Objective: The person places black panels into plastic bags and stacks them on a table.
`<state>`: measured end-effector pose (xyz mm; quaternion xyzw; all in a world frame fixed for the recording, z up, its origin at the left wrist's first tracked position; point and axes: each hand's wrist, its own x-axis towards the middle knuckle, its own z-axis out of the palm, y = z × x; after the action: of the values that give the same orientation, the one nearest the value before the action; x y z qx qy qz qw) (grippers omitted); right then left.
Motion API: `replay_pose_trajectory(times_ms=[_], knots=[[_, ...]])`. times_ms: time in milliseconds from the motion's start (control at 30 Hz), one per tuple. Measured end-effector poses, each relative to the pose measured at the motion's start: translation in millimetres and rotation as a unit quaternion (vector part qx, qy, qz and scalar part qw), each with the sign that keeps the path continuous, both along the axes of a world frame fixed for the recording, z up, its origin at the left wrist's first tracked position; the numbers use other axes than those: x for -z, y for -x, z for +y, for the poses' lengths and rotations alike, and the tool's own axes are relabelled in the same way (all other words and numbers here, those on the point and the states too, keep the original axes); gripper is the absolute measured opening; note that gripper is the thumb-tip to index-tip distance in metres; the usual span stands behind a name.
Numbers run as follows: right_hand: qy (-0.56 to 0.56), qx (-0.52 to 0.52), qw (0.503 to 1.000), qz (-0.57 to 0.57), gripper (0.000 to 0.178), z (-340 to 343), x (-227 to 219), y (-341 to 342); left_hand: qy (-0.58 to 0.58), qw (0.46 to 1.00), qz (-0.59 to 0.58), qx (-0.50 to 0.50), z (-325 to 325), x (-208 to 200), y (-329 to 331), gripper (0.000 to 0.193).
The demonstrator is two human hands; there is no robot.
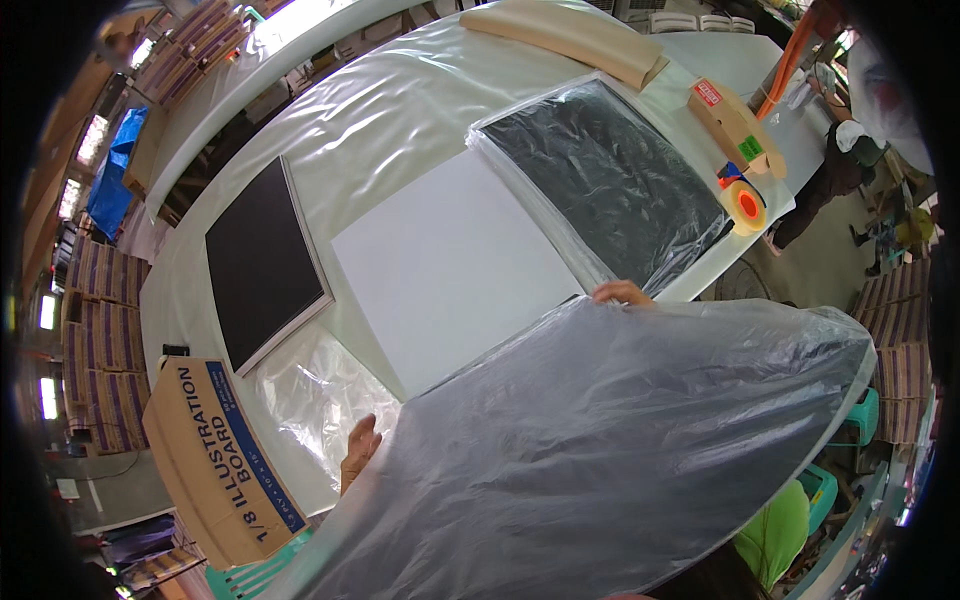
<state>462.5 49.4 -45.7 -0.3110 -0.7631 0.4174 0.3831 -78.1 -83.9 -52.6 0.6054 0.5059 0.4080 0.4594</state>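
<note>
A large clear plastic bag (600, 430) spreads across the near side, over my forearms. Its mouth lies along the near edge of a white board stack (455, 265). At the bag's far corner my right hand (622, 292) is closed on the plastic, beside the board's corner. My left hand (361, 445) is at the bag's left edge, fingers loosely apart and its wrist partly behind the plastic; nothing shows in it. Under that hand is a clear plastic sheet (310, 400). Left of the white stack lies a black-topped board stack (265, 265).
A plastic-wrapped dark board stack (605, 175) lies far right. Near it are a tape dispenser (745, 205), a small carton (735, 130) and rolled brown paper (565, 40). A cardboard box (225, 465) stands at the near left on a green stool (260, 570).
</note>
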Motion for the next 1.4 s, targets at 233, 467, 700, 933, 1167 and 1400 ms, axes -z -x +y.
replay_pose_trajectory(times_ms=[233, 467, 700, 933, 1167, 1400], knots=[[0.064, -0.155, 0.976, 0.137, 0.041, 26, 81, 9, -0.081, 0.932, -0.317, 0.157, 38, 11, -62, 0.028], [0.075, 0.231, 0.951, 0.19, 0.033, 25, 67, 47, 0.053, 0.98, -0.002, -0.194, 69, 33, -85, 0.029], [0.124, 0.487, 0.862, 0.071, 0.026, 47, 52, -48, 0.032, 0.994, 0.043, -0.098, 127, -29, -201, 0.037], [-0.002, 0.591, 0.802, -0.089, 0.033, 83, 86, -225, -0.018, 0.994, 0.098, -0.037, 174, 6, -360, 0.056], [0.057, 0.575, 0.777, -0.25, 0.036, 123, 88, -305, 0.107, 0.966, 0.234, 0.039, 186, 29, -437, 0.099], [-0.055, 0.596, 0.705, -0.38, 0.024, 133, 106, -323, 0.096, 0.941, 0.317, 0.069, 181, 48, -456, 0.105]])
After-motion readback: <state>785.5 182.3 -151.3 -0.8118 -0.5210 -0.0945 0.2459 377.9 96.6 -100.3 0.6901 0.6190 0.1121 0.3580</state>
